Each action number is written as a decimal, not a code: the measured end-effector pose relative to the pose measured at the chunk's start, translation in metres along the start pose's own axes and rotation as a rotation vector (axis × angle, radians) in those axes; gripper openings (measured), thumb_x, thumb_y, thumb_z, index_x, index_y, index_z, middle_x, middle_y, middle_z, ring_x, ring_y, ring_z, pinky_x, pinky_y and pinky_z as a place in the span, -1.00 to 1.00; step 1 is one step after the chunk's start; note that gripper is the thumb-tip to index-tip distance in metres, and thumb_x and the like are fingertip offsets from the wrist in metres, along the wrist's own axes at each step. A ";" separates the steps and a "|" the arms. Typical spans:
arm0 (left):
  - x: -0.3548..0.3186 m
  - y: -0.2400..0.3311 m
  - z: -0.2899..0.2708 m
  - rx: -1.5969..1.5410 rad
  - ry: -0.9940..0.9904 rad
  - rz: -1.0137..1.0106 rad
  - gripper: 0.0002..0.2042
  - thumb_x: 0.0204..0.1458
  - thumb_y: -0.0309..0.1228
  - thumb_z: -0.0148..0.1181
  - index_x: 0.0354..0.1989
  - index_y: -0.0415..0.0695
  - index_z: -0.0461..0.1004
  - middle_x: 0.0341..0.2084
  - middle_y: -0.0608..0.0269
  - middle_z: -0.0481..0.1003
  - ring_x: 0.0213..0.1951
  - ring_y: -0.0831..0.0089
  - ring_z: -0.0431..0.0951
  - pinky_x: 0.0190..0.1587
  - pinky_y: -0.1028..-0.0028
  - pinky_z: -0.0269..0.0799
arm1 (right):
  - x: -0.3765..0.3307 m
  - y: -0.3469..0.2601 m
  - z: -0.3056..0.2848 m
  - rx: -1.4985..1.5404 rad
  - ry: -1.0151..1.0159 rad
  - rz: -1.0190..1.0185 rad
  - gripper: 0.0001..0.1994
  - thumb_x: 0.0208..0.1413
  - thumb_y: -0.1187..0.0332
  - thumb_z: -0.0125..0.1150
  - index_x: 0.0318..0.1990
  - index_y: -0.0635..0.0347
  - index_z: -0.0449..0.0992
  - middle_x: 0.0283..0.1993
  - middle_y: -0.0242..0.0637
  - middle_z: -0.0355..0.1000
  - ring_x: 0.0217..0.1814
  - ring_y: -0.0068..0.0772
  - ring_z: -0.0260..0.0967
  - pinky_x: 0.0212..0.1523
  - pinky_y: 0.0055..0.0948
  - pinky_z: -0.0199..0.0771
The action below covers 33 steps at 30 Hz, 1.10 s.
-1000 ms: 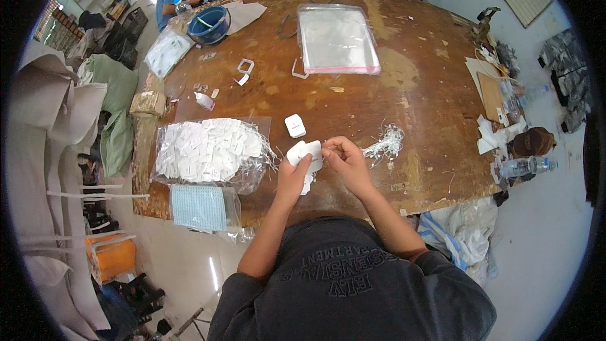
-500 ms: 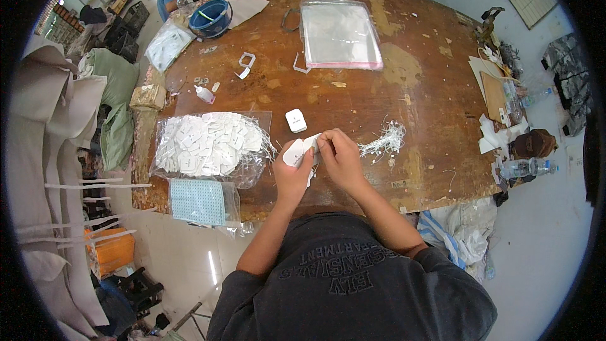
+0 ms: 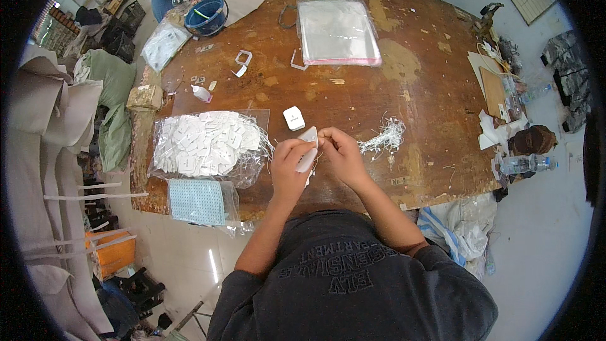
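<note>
My left hand (image 3: 290, 167) is closed around white hang tags (image 3: 308, 156), tilted up near the table's front edge. Beside their upper edge, my right hand (image 3: 341, 156) is pinched shut; what lies between its fingertips is too small to make out. A small stack of white tags (image 3: 293, 118) with rounded corners lies just beyond my hands. To the right is a tangled bunch of white strings (image 3: 386, 136). On the left, a heap of strung white tags (image 3: 205, 142) rests on a clear plastic bag (image 3: 257, 177).
A light-blue dotted packet (image 3: 197, 202) lies at the front left edge of the wooden table (image 3: 435, 126). Farther off are a small white bottle (image 3: 201, 93), a blue bucket (image 3: 207, 17) and a stack of clear plastic sleeves (image 3: 338, 35). Water bottles (image 3: 527, 165) and a brown cap (image 3: 533, 141) line the right side.
The tags in my left hand have turned from lying face up and fanned to standing more on edge. My left fingers now curl over them; my right hand stays beside them, still pinched.
</note>
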<state>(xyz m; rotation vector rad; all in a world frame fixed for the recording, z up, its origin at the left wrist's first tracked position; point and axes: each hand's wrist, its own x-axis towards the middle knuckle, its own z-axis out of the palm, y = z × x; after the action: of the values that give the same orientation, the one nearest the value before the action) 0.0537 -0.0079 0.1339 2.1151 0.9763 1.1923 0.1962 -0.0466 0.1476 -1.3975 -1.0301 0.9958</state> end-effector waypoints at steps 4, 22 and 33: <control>0.000 -0.008 -0.003 0.401 -0.029 0.284 -0.69 -0.29 -0.46 0.23 -0.27 0.03 0.59 -0.35 0.36 0.47 -0.28 0.34 0.45 -0.20 0.33 0.29 | -0.004 0.020 0.004 0.377 0.018 0.314 -0.88 0.11 0.43 0.18 -0.42 0.24 0.40 -0.52 -0.51 0.30 -0.52 -0.66 0.17 -0.50 -0.58 0.19; -0.102 -0.118 0.023 -0.353 -0.013 -0.995 -0.61 -0.05 -0.32 0.33 -0.11 -0.28 0.42 -0.35 0.14 0.52 -0.39 0.52 0.52 -0.41 0.53 0.46 | 0.036 0.200 -0.196 -1.248 0.788 0.251 -0.72 0.04 0.16 0.19 -0.20 0.14 0.54 -0.25 -0.16 0.50 -0.17 -0.06 0.45 -0.14 -0.12 0.40; -0.086 -0.105 0.023 -0.495 0.009 -0.966 -0.69 0.04 -0.35 0.24 -0.10 -0.26 0.40 -0.35 0.20 0.50 -0.34 0.53 0.52 -0.39 0.54 0.50 | 0.030 0.181 -0.212 -0.989 0.789 0.304 -0.76 0.14 0.23 0.08 -0.30 0.20 0.56 -0.28 -0.04 0.51 -0.24 0.00 0.48 -0.27 -0.12 0.42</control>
<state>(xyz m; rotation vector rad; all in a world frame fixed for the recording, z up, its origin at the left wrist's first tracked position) 0.0082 -0.0149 0.0042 1.0166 1.3054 0.7993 0.4187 -0.0831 -0.0195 -2.5245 -0.6948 -0.0154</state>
